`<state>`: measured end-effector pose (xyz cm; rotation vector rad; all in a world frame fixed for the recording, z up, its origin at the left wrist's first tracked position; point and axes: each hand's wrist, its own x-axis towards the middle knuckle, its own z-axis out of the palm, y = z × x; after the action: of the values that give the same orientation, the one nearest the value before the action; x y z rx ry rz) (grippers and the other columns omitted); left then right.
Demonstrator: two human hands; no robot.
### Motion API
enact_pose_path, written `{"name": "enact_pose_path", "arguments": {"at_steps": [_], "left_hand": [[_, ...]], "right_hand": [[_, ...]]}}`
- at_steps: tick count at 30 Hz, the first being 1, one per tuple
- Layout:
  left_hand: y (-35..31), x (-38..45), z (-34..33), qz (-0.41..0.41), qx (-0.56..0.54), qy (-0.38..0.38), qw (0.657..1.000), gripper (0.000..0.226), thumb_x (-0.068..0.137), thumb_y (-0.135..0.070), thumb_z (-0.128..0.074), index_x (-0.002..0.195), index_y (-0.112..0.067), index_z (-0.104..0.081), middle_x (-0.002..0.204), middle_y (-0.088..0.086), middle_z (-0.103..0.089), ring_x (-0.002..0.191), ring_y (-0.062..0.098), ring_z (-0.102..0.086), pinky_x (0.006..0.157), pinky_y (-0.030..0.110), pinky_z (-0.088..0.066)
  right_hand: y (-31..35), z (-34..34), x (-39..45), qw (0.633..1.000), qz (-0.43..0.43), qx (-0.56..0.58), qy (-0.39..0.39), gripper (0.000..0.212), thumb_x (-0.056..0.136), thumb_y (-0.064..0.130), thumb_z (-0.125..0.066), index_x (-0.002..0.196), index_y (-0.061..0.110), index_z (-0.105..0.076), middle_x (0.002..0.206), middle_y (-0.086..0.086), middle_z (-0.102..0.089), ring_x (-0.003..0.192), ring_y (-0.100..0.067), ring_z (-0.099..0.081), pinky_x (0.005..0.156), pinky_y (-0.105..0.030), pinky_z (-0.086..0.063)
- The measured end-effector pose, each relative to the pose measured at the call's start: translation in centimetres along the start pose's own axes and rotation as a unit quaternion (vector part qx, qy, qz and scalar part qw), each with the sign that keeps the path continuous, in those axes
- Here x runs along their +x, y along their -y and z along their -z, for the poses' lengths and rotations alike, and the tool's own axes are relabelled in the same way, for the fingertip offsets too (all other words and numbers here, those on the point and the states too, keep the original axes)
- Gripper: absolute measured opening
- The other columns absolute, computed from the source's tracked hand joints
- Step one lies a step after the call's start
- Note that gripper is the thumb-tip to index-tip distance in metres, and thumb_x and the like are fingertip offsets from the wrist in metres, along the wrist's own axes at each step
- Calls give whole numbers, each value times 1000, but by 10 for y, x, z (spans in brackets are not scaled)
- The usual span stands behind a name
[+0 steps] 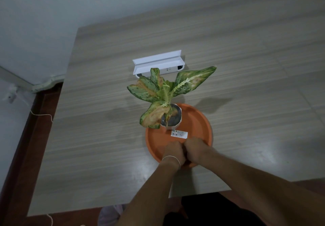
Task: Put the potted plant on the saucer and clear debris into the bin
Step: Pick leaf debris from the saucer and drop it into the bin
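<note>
Potted plant (pixel 171 118) sits inside the orange saucer (pixel 198 120) on the table (pixel 105 137), toward its far edge. Left hand (pixel 173 151) and right hand (pixel 195 149) both curled on the saucer's near side, knuckles touching; grip unclear. White tray (pixel 158 63) behind.

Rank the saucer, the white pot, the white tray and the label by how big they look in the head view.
1. saucer
2. white tray, though farther away, so it is unsure
3. white pot
4. label
</note>
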<state>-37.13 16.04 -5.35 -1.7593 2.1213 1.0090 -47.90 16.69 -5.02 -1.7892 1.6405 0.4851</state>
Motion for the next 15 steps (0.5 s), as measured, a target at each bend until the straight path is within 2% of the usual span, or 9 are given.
{"name": "enact_pose_path", "arguments": {"at_steps": [3, 7, 9, 12, 15], "left_hand": [[2, -1, 2, -9, -20, -2, 1000, 20, 83, -20, -63, 97, -10, -73, 104, 15, -73, 100, 32, -66, 88, 38, -53], [8, -4, 8, -17, -44, -18, 999, 24, 85, -23, -61, 101, -9, -73, 108, 14, -73, 104, 31, -65, 95, 40, -51], [13, -6, 15, -12, -63, -39, 997, 25, 88, -24, -58, 101, -11, -75, 109, 11, -74, 105, 29, -66, 96, 38, -50], [26, -10, 27, 25, -130, -74, 988, 17, 81, -15, -64, 89, -12, -79, 97, 7, -78, 96, 23, -69, 87, 29, -54], [41, -18, 41, 68, -203, -100, 972, 11, 76, -12, -68, 75, -10, -79, 77, 4, -75, 83, 23, -71, 83, 32, -58]], "right_hand": [[-6, 3, 3, 1000, -1, 12, -14, 24, 89, 24, -58, 100, 7, -70, 107, -13, -71, 101, -31, -65, 83, -37, -51], [-9, 12, 4, 993, -9, 98, -68, 28, 85, 23, -60, 106, 7, -69, 108, -13, -72, 100, -31, -67, 83, -34, -55], [-6, 17, 6, 988, -9, 130, -86, 27, 81, 28, -61, 99, 10, -69, 101, -9, -73, 91, -27, -69, 79, -35, -58], [3, 26, 7, 987, -7, 120, -104, 14, 81, 25, -62, 70, 15, -61, 84, -9, -72, 69, -22, -61, 61, -31, -51], [16, 34, 6, 987, 23, 100, -126, 12, 79, 18, -63, 70, 12, -66, 79, -10, -70, 71, -25, -62, 60, -30, -46]]}}
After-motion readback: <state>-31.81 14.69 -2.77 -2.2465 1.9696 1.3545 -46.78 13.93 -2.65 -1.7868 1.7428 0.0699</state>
